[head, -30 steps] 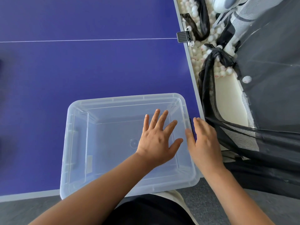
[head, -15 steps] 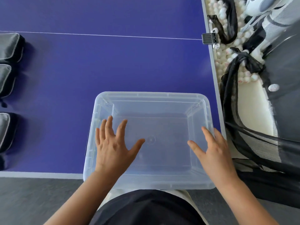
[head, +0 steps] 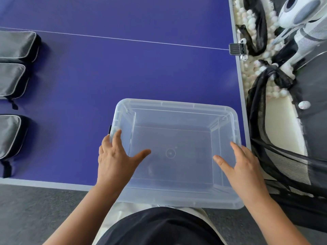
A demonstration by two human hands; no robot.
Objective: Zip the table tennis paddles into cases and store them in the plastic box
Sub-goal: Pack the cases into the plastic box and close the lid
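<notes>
Both hands had spread apart since before, left hand [head: 115, 160] and right hand [head: 242, 165] now flat-fingered on the plastic box [head: 177, 105] sides, gripping nothing.

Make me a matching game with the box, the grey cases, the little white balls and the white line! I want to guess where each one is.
Things:
1. plastic box
2. grey cases
3. white balls
4. white line

Places:
A. off the table's right edge
B. at the far left of the table
C. between the left hand and right hand
D. running across the blue table beyond the box

Pairs: 1-C, 2-B, 3-A, 4-D
</notes>
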